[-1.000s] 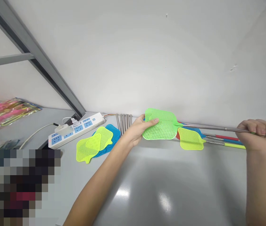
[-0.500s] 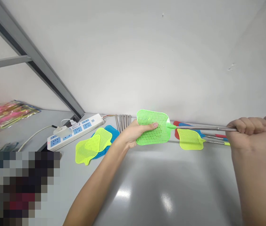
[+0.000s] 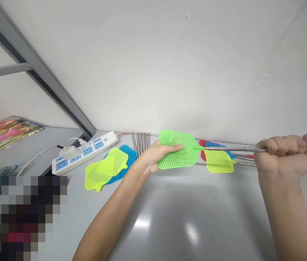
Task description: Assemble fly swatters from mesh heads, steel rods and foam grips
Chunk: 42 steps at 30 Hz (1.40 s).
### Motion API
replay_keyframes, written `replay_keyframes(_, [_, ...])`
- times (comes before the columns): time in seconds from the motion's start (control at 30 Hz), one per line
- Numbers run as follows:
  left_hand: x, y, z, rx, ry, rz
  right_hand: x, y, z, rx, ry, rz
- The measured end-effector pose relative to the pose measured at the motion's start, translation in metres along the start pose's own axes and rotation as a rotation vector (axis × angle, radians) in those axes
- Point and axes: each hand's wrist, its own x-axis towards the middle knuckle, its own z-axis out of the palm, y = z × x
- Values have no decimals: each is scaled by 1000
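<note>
A green fly swatter (image 3: pixel 187 154) with a metal telescopic shaft is held level above the table. My left hand (image 3: pixel 156 155) grips its mesh head, thumb on top and the other fingers hidden behind. Around the shaft, my right hand (image 3: pixel 285 150) is closed in a fist; a bit of green handle shows past it at the right edge. Behind the shaft lie a yellow swatter (image 3: pixel 219 162), a blue one and a red one, their shafts running right. To the left of my left hand are loose yellow swatter heads (image 3: pixel 99 174) overlapping blue ones (image 3: pixel 127 154).
A white power strip (image 3: pixel 85 154) with plugs and cables lies at the left. Several thin metal rods (image 3: pixel 143 141) stand by the wall. Packaged colourful items (image 3: pixel 9 132) sit at the far left, beyond a grey metal frame (image 3: pixel 52 79). A blurred-out patch covers the lower left.
My right hand has moved slightly left along with the shaft, and the green handle end has come into view. My left hand keeps its hold on the mesh head.
</note>
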Motion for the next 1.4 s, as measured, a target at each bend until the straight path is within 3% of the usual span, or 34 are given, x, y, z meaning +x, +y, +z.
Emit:
replay_keyframes(0.17, [-2,3,-2,16,38,20,-1,11,-10,48,-41,91])
replay_keyframes(0.4, [-4,7,-5,59,89,21,-1,36,-24,-47,138,-25])
replay_keyframes(0.77, [-4,13,-20,126,152,40,-5,56,-33,-53,226,32])
replay_keyframes(0.9, [-2,14,-29,182,199,16,-7,61,-32,-71,288,98])
replay_keyframes(1.0, [-2,17,-39,251,222,18,-8,69,-31,-129,416,171])
replay_keyframes(1.07, [-3,21,-46,293,240,24,-8,74,-32,-188,563,298])
replay_keyframes(1.17, [-6,27,-56,340,265,2,-5,79,-35,-191,649,416])
replay_keyframes(1.4, [-11,31,-69,394,186,-42,-3,80,-38,-161,674,484])
